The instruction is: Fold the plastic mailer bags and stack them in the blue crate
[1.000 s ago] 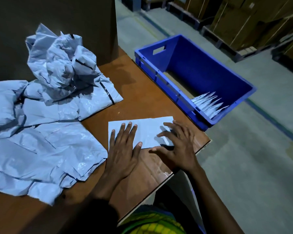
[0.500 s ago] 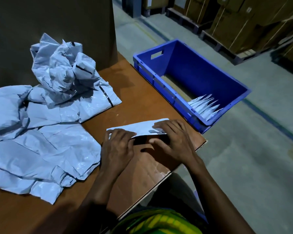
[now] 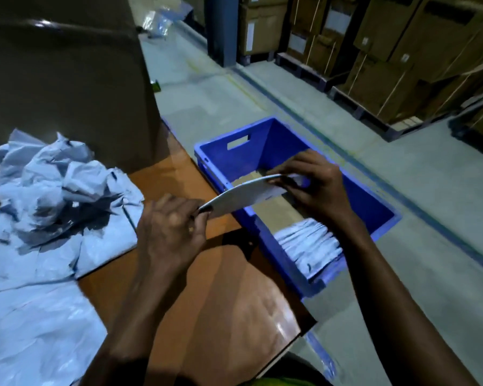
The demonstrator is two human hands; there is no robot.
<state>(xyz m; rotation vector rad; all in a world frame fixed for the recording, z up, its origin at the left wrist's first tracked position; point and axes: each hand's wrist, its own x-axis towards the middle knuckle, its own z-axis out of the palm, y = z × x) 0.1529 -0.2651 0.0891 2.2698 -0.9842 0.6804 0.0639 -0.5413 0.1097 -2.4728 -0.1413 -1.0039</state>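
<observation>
Head view: shows flat folded white plastic mailer bag (image 3: 243,199) pinched at either end by left hand (image 3: 170,232) and right hand (image 3: 315,188), over rectangular blue plastic crate (image 3: 279,146). Stacking step, apparently; next calls for lowering onto row of folded white bags (image 3: 310,246) inside.

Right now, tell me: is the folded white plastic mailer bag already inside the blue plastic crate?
No, the left hand and right hand hold the folded white mailer bag in the air above the blue plastic crate.
</observation>
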